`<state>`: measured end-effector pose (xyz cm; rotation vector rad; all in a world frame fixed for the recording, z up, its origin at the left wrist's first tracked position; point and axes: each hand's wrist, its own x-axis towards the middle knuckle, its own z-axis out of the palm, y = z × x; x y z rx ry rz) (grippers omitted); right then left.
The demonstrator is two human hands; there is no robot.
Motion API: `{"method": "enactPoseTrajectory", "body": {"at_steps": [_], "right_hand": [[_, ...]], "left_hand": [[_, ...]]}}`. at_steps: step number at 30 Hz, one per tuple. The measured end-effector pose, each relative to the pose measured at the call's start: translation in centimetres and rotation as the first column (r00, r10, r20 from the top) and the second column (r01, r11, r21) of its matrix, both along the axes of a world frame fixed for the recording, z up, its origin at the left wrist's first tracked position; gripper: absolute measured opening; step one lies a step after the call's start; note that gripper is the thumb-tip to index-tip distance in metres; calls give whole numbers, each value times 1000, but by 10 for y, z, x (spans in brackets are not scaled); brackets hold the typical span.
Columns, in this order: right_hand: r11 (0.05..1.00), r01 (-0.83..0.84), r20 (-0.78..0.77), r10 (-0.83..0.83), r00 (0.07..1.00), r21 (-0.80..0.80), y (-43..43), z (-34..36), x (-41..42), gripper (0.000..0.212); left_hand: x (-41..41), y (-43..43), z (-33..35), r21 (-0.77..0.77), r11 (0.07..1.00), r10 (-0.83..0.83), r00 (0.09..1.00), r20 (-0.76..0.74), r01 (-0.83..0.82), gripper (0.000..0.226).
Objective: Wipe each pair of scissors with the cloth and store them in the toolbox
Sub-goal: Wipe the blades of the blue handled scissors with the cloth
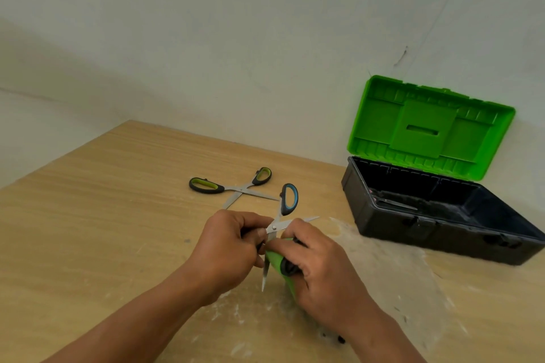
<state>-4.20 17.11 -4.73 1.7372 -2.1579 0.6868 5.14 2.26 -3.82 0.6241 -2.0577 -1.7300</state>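
- Head view: my left hand (230, 242) grips one handle of the blue scissors (288, 199), hidden in my fist. They are spread wide above the desk (103, 215), with one blade pointing down and the other toward the toolbox (383, 224).
- My right hand (318, 262) is curled round a green wad, which I take to be the cloth (275, 261), held against the blades near the pivot.
- I judge this pair to be mid-wipe and not yet stored.
- The green scissors (233, 187) lie open on the desk beyond my hands, well apart from the toolbox. They look left to do.
- The toolbox stands on my right with its lid (427, 127) up. A thin metal blade (395, 203) shows inside, perhaps a pair already put away, but I cannot tell.
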Motion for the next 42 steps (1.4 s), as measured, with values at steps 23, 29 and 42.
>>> {"method": "enactPoseTrajectory", "body": {"at_steps": [23, 29, 42], "right_hand": [[823, 338, 213, -267, 940, -457, 31, 14, -37, 34], [557, 715, 729, -261, 633, -422, 44, 27, -46, 38], [722, 682, 806, -469, 362, 113, 53, 20, -50, 10]], "left_hand": [[-1, -10, 9, 182, 980, 111, 976, -187, -77, 26], [2, -7, 12, 245, 969, 86, 976, -201, -35, 34], [6, -5, 15, 264, 962, 117, 979, -164, -71, 21]]}}
